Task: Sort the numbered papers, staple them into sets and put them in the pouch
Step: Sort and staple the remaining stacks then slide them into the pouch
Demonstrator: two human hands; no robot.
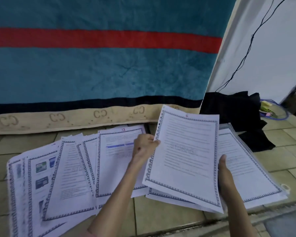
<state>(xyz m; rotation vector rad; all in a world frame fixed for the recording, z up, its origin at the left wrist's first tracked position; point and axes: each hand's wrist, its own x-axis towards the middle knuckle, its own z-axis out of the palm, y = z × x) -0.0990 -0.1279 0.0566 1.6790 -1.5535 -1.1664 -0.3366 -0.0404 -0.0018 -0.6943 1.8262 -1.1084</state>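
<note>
Two hands hold one thin sheaf of papers [184, 156] tilted up toward the face, likely so the number at its top edge can be read: the left hand [143, 147] pinches the left edge, the right hand [225, 170] curls round the right edge. Sorted sheets [67, 171] fan across the floor tiles [161, 218] at left; right of the sheaf a clear pouch [256, 168] lies on the floor, pages inside.
</note>
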